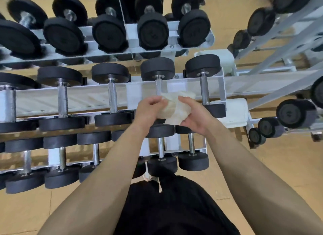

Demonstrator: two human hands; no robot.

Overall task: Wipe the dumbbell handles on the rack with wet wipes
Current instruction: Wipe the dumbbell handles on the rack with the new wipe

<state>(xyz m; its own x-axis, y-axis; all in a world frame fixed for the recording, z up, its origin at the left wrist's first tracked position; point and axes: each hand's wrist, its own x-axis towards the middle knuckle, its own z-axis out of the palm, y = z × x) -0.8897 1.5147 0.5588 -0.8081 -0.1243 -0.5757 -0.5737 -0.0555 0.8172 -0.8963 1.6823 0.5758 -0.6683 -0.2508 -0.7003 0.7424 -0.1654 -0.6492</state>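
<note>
Both hands hold a crumpled white wet wipe [172, 106] over the middle tier of the white dumbbell rack [70, 99], near its right end. The left hand [148, 110] pinches the wipe's left edge with curled fingers. The right hand [194, 116] grips its right side, fingers curled round it. The wipe hides the near part of a steel dumbbell handle [159, 85], second from the tier's right edge; contact cannot be told. Black dumbbells [110, 72] line the tier to the left.

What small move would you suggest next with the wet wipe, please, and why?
Probably lower the wet wipe onto the dumbbell handle directly beyond it: left hand and right hand both grip it, apparently not yet wrapped round the bar.
</note>
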